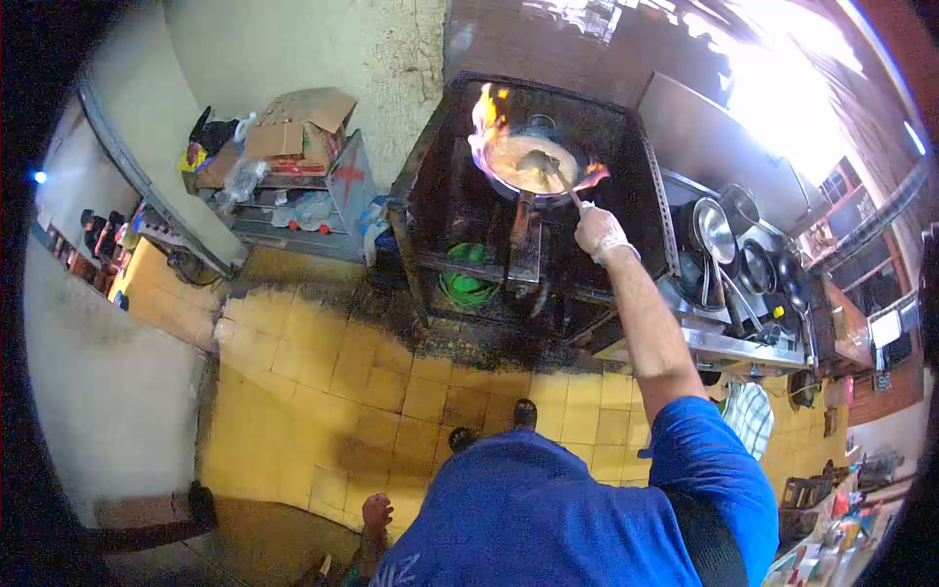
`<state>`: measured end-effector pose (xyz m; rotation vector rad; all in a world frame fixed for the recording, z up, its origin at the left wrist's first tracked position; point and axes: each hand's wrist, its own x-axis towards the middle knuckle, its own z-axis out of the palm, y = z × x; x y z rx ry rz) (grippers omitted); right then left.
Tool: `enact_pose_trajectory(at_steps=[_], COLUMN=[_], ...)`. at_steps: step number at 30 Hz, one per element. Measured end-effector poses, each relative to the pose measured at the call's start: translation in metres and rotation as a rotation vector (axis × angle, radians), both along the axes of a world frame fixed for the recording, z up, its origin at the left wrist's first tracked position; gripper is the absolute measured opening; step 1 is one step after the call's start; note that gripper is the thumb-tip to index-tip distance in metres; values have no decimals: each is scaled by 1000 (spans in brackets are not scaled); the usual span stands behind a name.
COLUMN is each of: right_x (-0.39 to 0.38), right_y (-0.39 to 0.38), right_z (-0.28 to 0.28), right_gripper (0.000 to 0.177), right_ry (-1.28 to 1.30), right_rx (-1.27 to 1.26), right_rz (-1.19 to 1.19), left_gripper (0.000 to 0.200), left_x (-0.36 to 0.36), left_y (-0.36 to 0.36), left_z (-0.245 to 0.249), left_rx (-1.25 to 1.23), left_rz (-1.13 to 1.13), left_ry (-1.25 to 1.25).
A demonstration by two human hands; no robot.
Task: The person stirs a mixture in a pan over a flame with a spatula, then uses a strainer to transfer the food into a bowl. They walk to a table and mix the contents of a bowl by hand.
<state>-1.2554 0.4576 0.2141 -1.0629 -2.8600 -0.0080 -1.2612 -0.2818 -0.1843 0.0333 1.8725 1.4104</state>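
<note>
My right hand (603,235), in a clear glove, is closed around the handle of a cooking spoon (562,177). The spoon's broad head rests in a frying pan (497,183) of pale, creamy food (509,155); its exact shape is partly lost in the food. The pan sits on a blackened stove (445,210), its handle (523,217) pointing toward me. Tall flames (486,117) rise at the pan's left rim, and smaller ones (593,176) lick its right side. Down beside my body, my left hand (377,511) hangs with loosely curled fingers and nothing visible in it.
Several pans (714,231) and long-handled utensils lie on a metal counter (719,338) right of the stove. A metal shelf (357,186) with a cardboard box (301,127) stands at left. Coiled green hose (468,287) is under the stove. The floor (284,382) is yellow tile, blackened near the stove.
</note>
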Motion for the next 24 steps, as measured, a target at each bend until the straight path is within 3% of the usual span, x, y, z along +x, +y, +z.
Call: enact_pose_trajectory(at_steps=[1, 2, 7, 10, 12, 13, 15, 16, 17, 19, 20, 21, 23, 24], right_x=[-2, -2, -14, -2, 7, 13, 29, 34, 40, 48, 51, 53, 60, 62], right_y=[-7, -16, -1, 6, 19, 12, -2, 11, 12, 29, 10, 13, 13, 15], right_z=[10, 18, -6, -17, -35, -37, -39, -60, -61, -81, -51, -52, -50, -51], right_gripper=[24, 25, 22, 23, 23, 23, 20, 20, 20, 24, 24, 25, 17, 17], right_ry=[32, 23, -132, 84, -233, -224, 130, 172, 208, 31, 144, 125, 150, 158], right_rx=[3, -17, 31, -13, 320, 323, 51, 74, -43, 241, 86, 54, -8, -13], right_rz=[0, -38, 3, -103, 207, 210, -88, -26, -62, 152, 13, 20, -59, -82], left_gripper=[19, 22, 25, 25, 25, 25, 24, 24, 23, 22, 17, 17, 15, 15], left_x=[0, 9, 22, 18, 17, 20, 31, 33, 28, 23, 21, 22, 26, 25], left_y=[9, 13, 28, 35, 43, 48, 58, 63, 48, 34, 48, 65, 86, 93], left_z=[12, 24, 34, 44, 51, 54, 61, 65, 23, -32, -25, -20, -11, -8], left_rx=[-92, -68, -105, -181, -225, -248, -269, -294, -4, 551, 902, 890, 65, 146], left_rz=[187, 322, 122, 108, 117, 124, 148, 163, 231, 360, 194, 181, 252, 189], left_ry=[-300, -299, -237, -229, -219, -217, -222, -232, -343, -691, -783, -777, -309, -303])
